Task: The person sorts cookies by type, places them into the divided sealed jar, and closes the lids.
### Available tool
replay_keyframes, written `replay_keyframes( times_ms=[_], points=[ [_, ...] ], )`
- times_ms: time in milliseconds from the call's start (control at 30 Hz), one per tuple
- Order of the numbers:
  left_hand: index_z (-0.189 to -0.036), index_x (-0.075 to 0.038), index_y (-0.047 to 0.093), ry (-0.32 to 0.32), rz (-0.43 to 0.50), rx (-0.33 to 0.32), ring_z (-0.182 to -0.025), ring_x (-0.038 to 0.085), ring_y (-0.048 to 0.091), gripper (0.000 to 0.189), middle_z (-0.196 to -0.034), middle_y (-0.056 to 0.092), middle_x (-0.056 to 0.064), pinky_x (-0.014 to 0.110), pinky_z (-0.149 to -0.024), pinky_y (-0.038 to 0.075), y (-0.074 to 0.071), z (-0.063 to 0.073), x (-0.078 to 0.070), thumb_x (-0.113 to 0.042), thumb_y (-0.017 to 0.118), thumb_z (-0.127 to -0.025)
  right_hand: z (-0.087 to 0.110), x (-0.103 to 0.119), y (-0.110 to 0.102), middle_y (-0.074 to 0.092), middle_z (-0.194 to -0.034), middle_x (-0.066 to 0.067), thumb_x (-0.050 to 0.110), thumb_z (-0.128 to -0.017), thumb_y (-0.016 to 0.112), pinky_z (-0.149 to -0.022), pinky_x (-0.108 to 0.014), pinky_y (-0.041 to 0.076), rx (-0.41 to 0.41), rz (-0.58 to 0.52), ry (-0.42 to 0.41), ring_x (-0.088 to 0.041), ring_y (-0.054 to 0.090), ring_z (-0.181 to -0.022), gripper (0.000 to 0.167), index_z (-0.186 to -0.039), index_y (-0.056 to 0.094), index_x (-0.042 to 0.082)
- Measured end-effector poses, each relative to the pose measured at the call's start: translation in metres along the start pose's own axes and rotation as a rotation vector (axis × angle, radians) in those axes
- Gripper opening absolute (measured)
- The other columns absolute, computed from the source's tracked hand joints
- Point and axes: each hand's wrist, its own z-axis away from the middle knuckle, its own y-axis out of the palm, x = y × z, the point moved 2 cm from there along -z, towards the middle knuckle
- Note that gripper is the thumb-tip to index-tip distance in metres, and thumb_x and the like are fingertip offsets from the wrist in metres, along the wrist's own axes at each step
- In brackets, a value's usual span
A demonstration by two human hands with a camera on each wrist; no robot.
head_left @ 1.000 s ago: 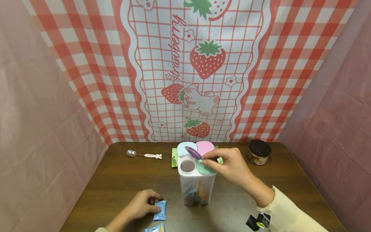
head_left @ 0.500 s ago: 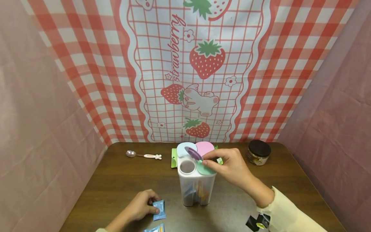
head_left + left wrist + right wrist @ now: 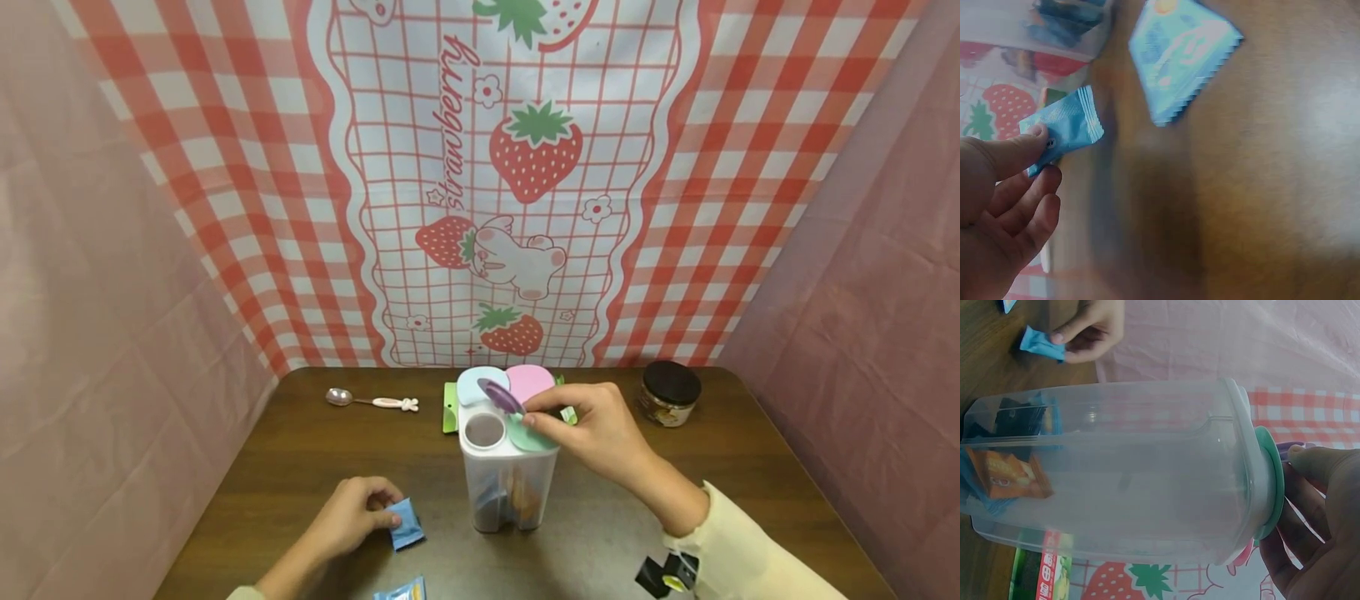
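Observation:
Between thumb and fingers my left hand [image 3: 356, 517] pinches a small blue wrapped snack packet [image 3: 406, 525], lifted just off the table; the left wrist view shows the same packet [image 3: 1067, 128] with its crimped end outward. My right hand [image 3: 600, 429] holds up a purple lid [image 3: 501, 395] on the clear storage container [image 3: 504, 492]. Below that lid a round opening [image 3: 485, 430] is uncovered. Blue, pink and green lids [image 3: 534, 435] cover the other compartments. Wrapped snacks, one orange packet [image 3: 1013, 475] among them, lie at the container's bottom. Another blue packet [image 3: 1179, 59] lies on the table.
A spoon with a bunny handle [image 3: 375, 402] lies at the back left. To the back right stands a black-lidded jar [image 3: 670, 395]. Behind the container a green package [image 3: 450, 408] sticks out. A strawberry-patterned cloth [image 3: 480, 208] hangs along the table's back edge.
The left hand has picked the blue packet up from the table and moved it slightly away from the person. My right hand keeps holding the purple lid in the same place.

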Motion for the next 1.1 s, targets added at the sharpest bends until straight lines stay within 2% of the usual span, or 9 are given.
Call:
replay_keyframes(
  times_ms=[233, 433, 567, 733, 900, 1000, 1100],
  points=[
    [-0.095, -0.012, 0.075, -0.042, 0.02, -0.07, -0.076, 0.005, 0.065, 0.016, -0.085, 0.073, -0.004, 0.023, -0.068, 0.055, -0.029, -0.006, -0.025, -0.014, 0.084, -0.083, 0.0, 0.0, 0.0, 0.078, -0.085, 0.014, 0.015, -0.081, 0.088, -0.067, -0.016, 0.051, -0.002, -0.004, -0.001, -0.001, 0.069, -0.074, 0.014, -0.091, 0.083, 0.023],
    [-0.098, -0.012, 0.075, -0.035, 0.081, -0.166, -0.081, 0.007, 0.069, 0.017, -0.09, 0.076, -0.001, 0.024, -0.071, 0.057, -0.05, -0.013, -0.061, -0.012, 0.084, -0.084, 0.001, 0.0, 0.0, 0.078, -0.086, 0.014, 0.015, -0.08, 0.089, -0.067, -0.016, 0.051, -0.007, 0.0, -0.003, -0.001, 0.07, -0.075, 0.014, -0.091, 0.083, 0.022],
    [-0.098, -0.011, 0.076, 0.004, 0.151, -0.229, -0.083, 0.009, 0.07, 0.018, -0.092, 0.077, 0.001, 0.025, -0.073, 0.058, -0.058, -0.014, -0.089, -0.014, 0.085, -0.083, 0.001, 0.001, 0.001, 0.078, -0.086, 0.013, 0.015, -0.08, 0.088, -0.066, -0.016, 0.051, -0.005, -0.01, -0.006, -0.001, 0.069, -0.074, 0.014, -0.091, 0.083, 0.022],
    [-0.101, -0.009, 0.077, 0.104, 0.2, -0.289, -0.082, 0.009, 0.071, 0.018, -0.098, 0.077, 0.007, 0.026, -0.072, 0.059, -0.069, -0.021, -0.116, -0.012, 0.084, -0.085, 0.001, 0.001, 0.001, 0.078, -0.086, 0.014, 0.016, -0.081, 0.088, -0.065, -0.016, 0.051, -0.004, -0.007, -0.001, -0.001, 0.069, -0.074, 0.014, -0.092, 0.083, 0.023],
    [-0.103, -0.01, 0.076, 0.174, 0.259, -0.275, -0.081, 0.018, 0.074, 0.017, -0.096, 0.078, 0.006, 0.029, -0.071, 0.061, -0.075, -0.028, -0.138, -0.01, 0.082, -0.087, 0.002, 0.0, 0.002, 0.078, -0.085, 0.013, 0.015, -0.082, 0.087, -0.065, -0.018, 0.051, -0.011, -0.011, -0.01, -0.001, 0.068, -0.073, 0.013, -0.091, 0.083, 0.023],
    [-0.103, -0.011, 0.077, 0.181, 0.299, -0.257, -0.082, 0.021, 0.076, 0.017, -0.095, 0.078, 0.005, 0.032, -0.071, 0.062, -0.073, -0.034, -0.15, -0.012, 0.083, -0.087, 0.002, -0.001, 0.002, 0.078, -0.085, 0.013, 0.014, -0.082, 0.087, -0.065, -0.018, 0.052, -0.012, -0.016, -0.013, -0.001, 0.068, -0.073, 0.013, -0.091, 0.083, 0.022],
    [-0.104, -0.009, 0.076, 0.187, 0.334, -0.238, -0.083, 0.019, 0.076, 0.018, -0.096, 0.078, 0.007, 0.034, -0.071, 0.063, -0.069, -0.04, -0.159, -0.012, 0.082, -0.088, 0.002, -0.001, 0.002, 0.078, -0.085, 0.012, 0.014, -0.082, 0.087, -0.065, -0.017, 0.051, -0.013, -0.018, -0.012, -0.001, 0.068, -0.073, 0.013, -0.091, 0.083, 0.022]
  ],
)
